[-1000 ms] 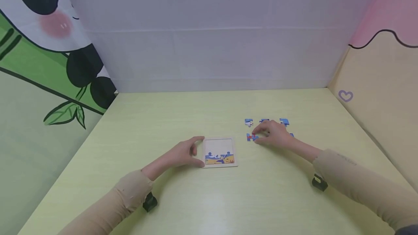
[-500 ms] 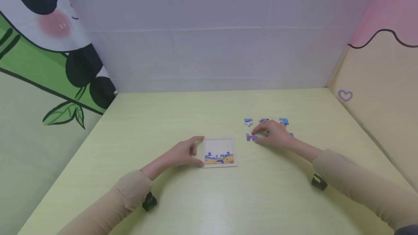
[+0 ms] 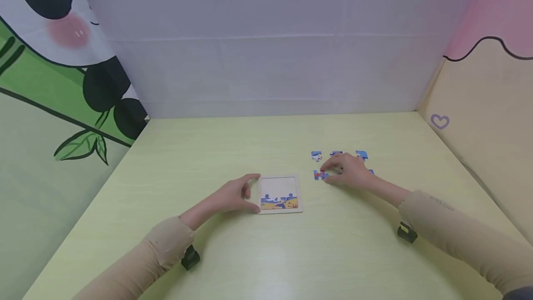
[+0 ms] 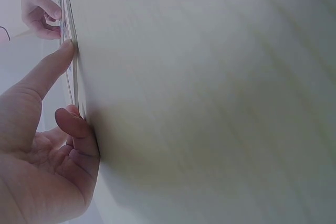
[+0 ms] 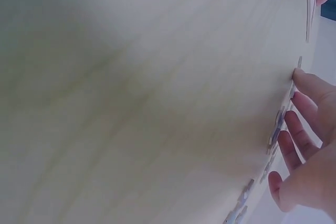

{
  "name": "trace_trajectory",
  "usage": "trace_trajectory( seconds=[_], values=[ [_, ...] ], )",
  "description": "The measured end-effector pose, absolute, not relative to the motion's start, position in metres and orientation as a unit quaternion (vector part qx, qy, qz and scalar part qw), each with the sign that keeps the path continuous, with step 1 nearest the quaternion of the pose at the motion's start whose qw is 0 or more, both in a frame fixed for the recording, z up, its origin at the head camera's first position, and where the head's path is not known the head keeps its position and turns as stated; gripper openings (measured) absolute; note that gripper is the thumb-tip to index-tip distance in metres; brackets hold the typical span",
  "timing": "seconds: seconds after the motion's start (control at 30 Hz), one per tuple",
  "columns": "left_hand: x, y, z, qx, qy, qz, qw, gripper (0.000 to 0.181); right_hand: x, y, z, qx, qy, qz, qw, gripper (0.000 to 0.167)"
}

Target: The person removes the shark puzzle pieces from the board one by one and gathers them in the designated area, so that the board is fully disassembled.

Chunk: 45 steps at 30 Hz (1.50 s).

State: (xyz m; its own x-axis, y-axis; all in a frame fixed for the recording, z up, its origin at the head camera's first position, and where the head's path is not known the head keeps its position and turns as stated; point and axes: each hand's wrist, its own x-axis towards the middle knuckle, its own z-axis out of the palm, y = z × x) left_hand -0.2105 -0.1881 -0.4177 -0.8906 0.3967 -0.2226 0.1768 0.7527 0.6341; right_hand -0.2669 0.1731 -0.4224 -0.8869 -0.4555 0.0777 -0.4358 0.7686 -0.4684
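Note:
A square wooden puzzle tray (image 3: 280, 213) lies flat on the table, its lower part filled with yellow and blue picture pieces. My left hand (image 3: 234, 195) holds the tray at its left side, thumb at the near corner and index finger at the far one. To the right of the tray, a blue and red jigsaw piece (image 3: 318, 175) lies on the table. The thumb and index finger of my right hand (image 3: 350, 171) pinch its right side. In the right wrist view, the right hand (image 5: 315, 135) hovers low over other pieces, partly hiding them.
Behind the right hand lie more jigsaw pieces: a blue and white one (image 3: 316, 155), a partly covered one (image 3: 335, 153) and a blue one (image 3: 362, 154). Another blue piece (image 3: 372, 171) peeks out beside the wrist. A pale cloth wall (image 3: 275, 78) closes the table's back.

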Motion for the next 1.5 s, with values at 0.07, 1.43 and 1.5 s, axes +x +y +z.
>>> trace_trajectory(
  seconds=[0.07, 1.43, 1.5],
  values=[
    [-0.21, -0.188, -0.417, 0.155, 0.92, 0.315, 0.174, 0.095, -0.266, 0.172, -0.422, -0.237, 0.941, -0.242, 0.02, 0.025],
    [-0.209, -0.188, -0.414, 0.151, 0.92, 0.316, 0.179, 0.094, -0.197, 0.09, -0.417, -0.33, 0.917, -0.22, 0.053, 0.047],
    [-0.209, -0.188, -0.414, 0.148, 0.92, 0.316, 0.18, 0.093, -0.196, 0.088, -0.416, -0.339, 0.914, -0.216, 0.05, 0.044]
  ],
)
